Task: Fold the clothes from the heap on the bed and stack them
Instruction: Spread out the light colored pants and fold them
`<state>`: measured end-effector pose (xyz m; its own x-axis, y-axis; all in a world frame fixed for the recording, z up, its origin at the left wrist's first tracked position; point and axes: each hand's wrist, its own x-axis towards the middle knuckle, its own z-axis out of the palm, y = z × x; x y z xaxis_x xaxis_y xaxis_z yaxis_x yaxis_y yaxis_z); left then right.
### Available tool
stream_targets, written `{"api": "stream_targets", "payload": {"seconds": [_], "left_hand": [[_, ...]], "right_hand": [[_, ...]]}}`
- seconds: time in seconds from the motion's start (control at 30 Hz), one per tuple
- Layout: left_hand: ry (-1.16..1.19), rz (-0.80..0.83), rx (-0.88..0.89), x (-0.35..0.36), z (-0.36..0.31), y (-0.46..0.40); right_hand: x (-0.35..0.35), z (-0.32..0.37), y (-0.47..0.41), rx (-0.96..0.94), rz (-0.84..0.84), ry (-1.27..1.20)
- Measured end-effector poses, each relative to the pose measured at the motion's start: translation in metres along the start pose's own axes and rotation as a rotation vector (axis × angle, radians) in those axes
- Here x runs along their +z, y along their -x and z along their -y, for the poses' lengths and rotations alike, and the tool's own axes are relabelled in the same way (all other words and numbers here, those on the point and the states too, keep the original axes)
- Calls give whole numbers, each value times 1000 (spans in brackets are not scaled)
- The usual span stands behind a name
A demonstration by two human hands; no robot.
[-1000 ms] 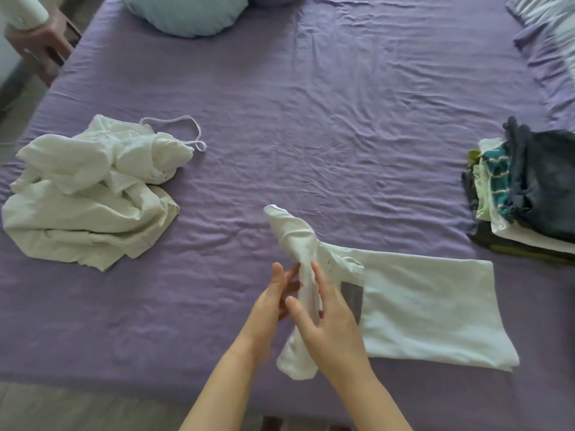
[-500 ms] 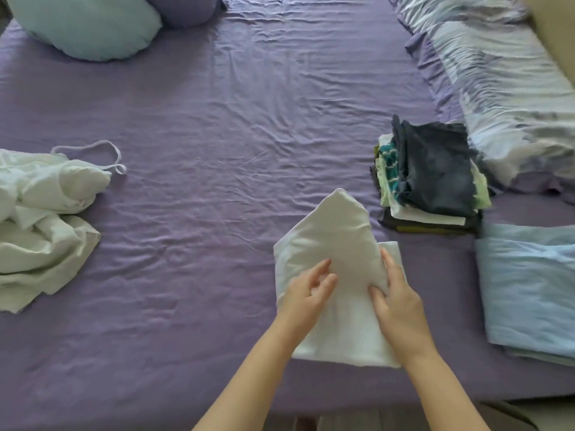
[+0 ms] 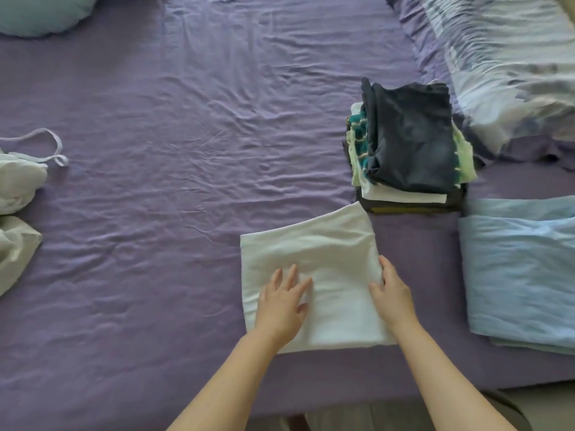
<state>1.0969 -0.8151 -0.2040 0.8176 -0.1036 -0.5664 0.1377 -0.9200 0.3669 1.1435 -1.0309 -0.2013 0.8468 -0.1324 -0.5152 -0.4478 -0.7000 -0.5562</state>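
Left hand lies flat, fingers spread, on the folded white cotton garment; right hand pinches its right edge.

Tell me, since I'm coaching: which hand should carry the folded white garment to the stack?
Probably the right hand: it already grips the white garment's right edge, nearest the stack.

Left hand flat, fingers spread, on a folded white garment; right hand gripping its right edge. Just beyond, a stack of folded clothes on the purple bed.
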Motion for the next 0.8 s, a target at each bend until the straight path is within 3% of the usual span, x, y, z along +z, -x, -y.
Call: {"api": "stream_targets", "payload": {"seconds": [0.17,0.23,0.4,0.57,0.8], "left_hand": [[-120,-69,-3,5,9,-3],[-80,-129,-118,5,15,1],[492,-167,-505,-5,31,3],[862,-228,-541,-10,38,-4],[1091,-289,-608,-28,37,6]], "right_hand": [[17,-16,-7,15,-10,67],[19,-17,-7,63,-26,36],[16,-13,-17,151,-12,167],[13,-5,-23,277,38,133],[9,-3,-1,180,-58,-185]]}}
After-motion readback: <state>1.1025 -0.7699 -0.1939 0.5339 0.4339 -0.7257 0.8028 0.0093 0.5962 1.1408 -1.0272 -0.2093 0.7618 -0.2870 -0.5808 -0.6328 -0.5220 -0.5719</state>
